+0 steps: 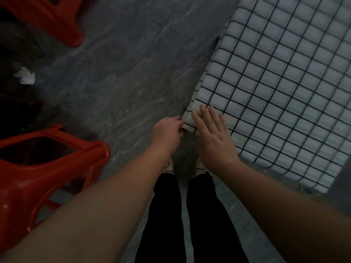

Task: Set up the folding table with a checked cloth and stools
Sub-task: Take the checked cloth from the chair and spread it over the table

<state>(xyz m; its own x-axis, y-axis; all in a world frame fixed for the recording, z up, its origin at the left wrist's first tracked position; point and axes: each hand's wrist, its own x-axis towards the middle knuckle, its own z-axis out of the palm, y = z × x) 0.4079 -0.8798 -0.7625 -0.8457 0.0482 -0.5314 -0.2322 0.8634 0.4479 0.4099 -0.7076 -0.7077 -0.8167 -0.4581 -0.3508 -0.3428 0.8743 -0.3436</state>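
Observation:
A white cloth with a black checked grid [284, 82] covers the folding table at the right; the table top is hidden under it. My left hand [167, 132] pinches the cloth's hanging edge at the near left corner. My right hand [213, 137] lies flat with straight fingers on the cloth over that same corner. A red plastic stool [47, 164] stands at the lower left, seen from above. A second red stool [51, 18] is at the top left, partly out of view.
Grey marbled floor tiles [117, 82] fill the space between the stools and the table. A crumpled white scrap [25, 76] lies on the floor at the left. My legs in black trousers and light shoes [199, 168] stand by the table's corner.

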